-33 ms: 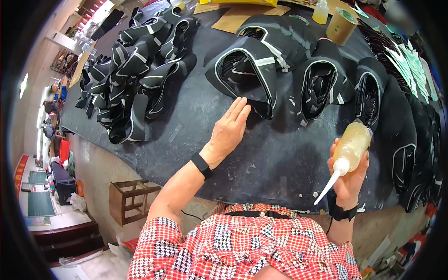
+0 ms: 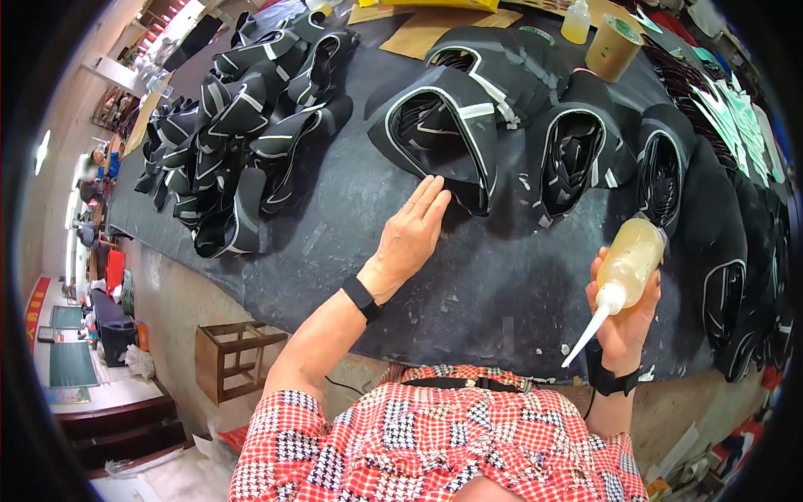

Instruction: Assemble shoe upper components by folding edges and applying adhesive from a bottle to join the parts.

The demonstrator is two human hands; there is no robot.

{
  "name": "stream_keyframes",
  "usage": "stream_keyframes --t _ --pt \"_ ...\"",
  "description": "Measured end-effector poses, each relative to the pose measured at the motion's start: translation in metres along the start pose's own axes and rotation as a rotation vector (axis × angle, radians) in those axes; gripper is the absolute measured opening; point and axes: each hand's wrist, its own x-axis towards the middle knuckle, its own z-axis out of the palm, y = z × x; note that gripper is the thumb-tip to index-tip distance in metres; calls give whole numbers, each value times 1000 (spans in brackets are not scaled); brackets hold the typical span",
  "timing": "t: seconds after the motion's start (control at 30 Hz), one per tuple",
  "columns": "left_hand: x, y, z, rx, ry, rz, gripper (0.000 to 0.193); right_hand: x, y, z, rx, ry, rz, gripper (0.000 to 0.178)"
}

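My left hand [image 2: 411,230] has its fingers stretched out and close together, their tips at the lower edge of a black folded fabric piece [image 2: 468,125] with pale edge strips. Nothing shows in its grip. In my right hand [image 2: 626,322] is a clear squeeze bottle [image 2: 631,259] of yellowish liquid. Its long white nozzle points down toward me and to the left, over the front of the dark table [image 2: 376,276]. Beyond the bottle stand more black rolled pieces [image 2: 577,155], layered inside, with pale trim. The bottle hides part of my right hand's fingers.
A heap of black trimmed pieces [image 2: 242,125] lies at the left of the table. At the back are cardboard [image 2: 427,33], a second small bottle [image 2: 576,23] and a tape roll [image 2: 615,50]. Pale green strips [image 2: 732,117] lie far right. A wooden stool [image 2: 234,360] stands below the table's left edge.
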Motion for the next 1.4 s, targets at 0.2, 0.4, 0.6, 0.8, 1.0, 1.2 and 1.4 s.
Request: stream_keyframes --t 0.2,0.4,0.6,0.8,1.0,1.2,1.4 --pt "4 -7 -3 -14 -66 37 30 6 7 5 7 20 -3 64" --pt "12 4 -5 292 -56 161 26 4 14 5 21 41 -25 64" --pt "52 -4 -54 -482 49 -160 13 -15 16 8 0 65 -70 62" --pt "91 -15 -126 -184 -137 65 13 -33 26 12 5 50 -105 63" --pt "115 -12 -176 -655 -419 -136 15 -45 44 20 -58 -24 -91 64" --pt "129 -16 -199 -369 -236 -81 21 -39 48 33 -22 4 -93 66" --pt "103 -14 -201 -818 -329 -283 9 -43 52 41 -58 -120 -42 68"
